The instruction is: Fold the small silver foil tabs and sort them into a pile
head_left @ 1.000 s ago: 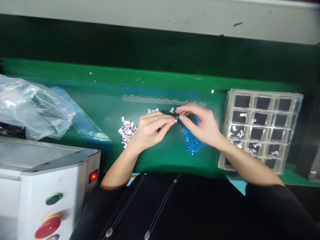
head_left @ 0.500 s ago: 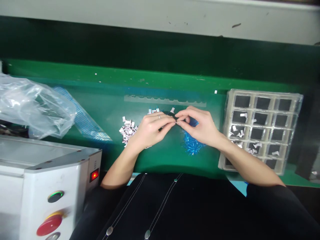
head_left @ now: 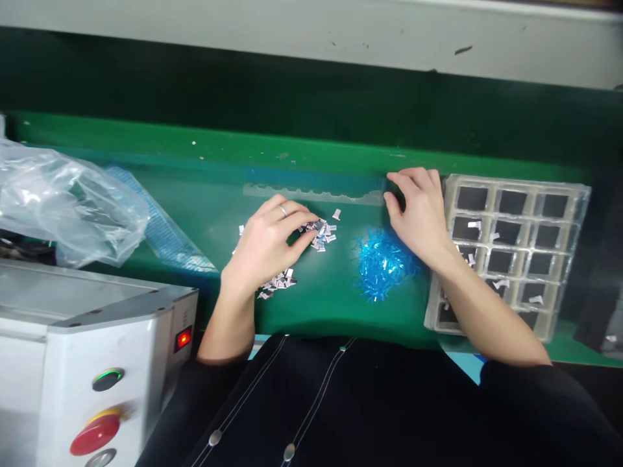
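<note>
White pieces (head_left: 324, 235) left of the blue heap (head_left: 382, 266)

They're on the green surface (head_left: 326, 301), bunched either side of the left hand (head_left: 272, 240). Its fingers curl right at the bunch nearest the heap; honestly can't tell if they've pinched one. Right hand (head_left: 419, 211) is just past the heap's far right side, thumb and fingers apart. Divided tray (head_left: 493, 201) sits right of the heap, crumpled bag (head_left: 73, 201) way off left of it.

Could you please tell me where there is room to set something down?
Bare green surface lies between the white pieces and the blue pile, down toward the shirt. It is crowded around the left hand and between right hand and tray.
</note>
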`<state>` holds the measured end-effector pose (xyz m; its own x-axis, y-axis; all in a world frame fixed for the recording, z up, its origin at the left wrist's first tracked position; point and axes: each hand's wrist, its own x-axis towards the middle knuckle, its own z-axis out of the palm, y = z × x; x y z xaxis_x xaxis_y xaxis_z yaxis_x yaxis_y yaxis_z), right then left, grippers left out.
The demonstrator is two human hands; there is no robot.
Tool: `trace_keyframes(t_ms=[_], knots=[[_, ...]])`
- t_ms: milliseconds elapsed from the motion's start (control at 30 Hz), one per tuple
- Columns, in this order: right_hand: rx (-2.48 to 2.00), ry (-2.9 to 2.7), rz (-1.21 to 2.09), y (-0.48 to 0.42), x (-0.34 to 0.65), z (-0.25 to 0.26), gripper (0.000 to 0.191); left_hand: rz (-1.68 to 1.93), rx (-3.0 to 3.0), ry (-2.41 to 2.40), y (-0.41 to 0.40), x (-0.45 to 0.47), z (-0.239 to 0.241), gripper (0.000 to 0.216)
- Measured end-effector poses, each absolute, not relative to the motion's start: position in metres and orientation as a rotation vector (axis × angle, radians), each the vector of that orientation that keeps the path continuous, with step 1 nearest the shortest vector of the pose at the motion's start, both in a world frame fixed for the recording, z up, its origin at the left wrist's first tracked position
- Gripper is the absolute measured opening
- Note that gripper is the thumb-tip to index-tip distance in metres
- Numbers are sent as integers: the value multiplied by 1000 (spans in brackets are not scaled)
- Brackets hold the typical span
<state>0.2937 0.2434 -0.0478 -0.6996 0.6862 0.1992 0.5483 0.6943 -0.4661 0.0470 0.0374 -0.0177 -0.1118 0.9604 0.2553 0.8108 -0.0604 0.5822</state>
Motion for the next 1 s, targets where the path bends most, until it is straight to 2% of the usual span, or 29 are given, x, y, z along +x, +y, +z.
trace_keyframes(t_ms=[167,267,367,467,600,800,1000], knots=[[-981,-2564,572,245,294,-51,35,959,1839,2073,10,39,9,20],[-957,-2563,556,248,295,-52,35,1034,1782,2221,-22,54,8,43],[-928,-2562,536,251,296,-54,34,978,1783,2282,-57,76,-14,74],[-926,-2557,566,252,296,-56,34,808,1841,2309,-83,93,-43,87],[-936,-2568,553,252,295,-55,35,564,1909,2346,-90,94,-64,75],[-987,-2642,494,249,292,-48,39,547,1920,2455,-64,68,-70,30],[-996,-2618,500,249,292,-50,38,576,1917,2490,-29,43,-74,17]])
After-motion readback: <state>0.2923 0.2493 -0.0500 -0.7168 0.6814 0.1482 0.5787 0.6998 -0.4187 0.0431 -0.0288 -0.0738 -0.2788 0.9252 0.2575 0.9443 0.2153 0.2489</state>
